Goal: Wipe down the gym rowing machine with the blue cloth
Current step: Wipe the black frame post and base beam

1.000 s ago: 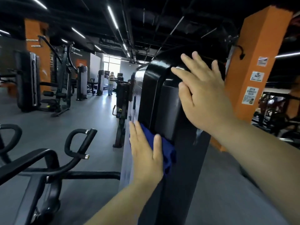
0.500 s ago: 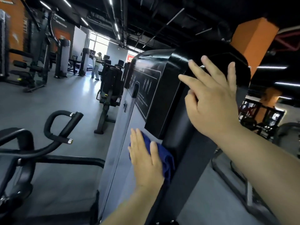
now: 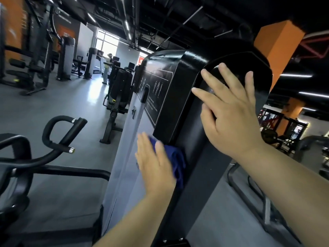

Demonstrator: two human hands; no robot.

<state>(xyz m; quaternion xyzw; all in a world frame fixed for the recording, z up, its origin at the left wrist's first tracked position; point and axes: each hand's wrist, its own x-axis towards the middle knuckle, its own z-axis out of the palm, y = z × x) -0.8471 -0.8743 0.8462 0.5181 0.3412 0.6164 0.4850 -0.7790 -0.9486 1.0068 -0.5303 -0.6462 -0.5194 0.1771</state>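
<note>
**Flat-palm wiping: risk of slippage.**
On the grey panel (image 3: 128, 157), the left hand (image 3: 154, 164), fingers straight, is laid over the blue cloth (image 3: 176, 161) just below the black housing (image 3: 178, 86); upon the housing the right hand (image 3: 229, 118) is spread flat, empty. Pressed rather than gripped, the bunched cloth could be shed mid-stroke.

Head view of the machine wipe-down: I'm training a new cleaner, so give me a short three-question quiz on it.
1. True or false: the right hand holds the blue cloth.
2. The left hand presses the cloth against: A the machine's side; B a handlebar; C an orange pillar.
3. Fill in: the right hand lies flat on the machine's ____ top cover.
Key: 1 false; 2 A; 3 black.
</note>
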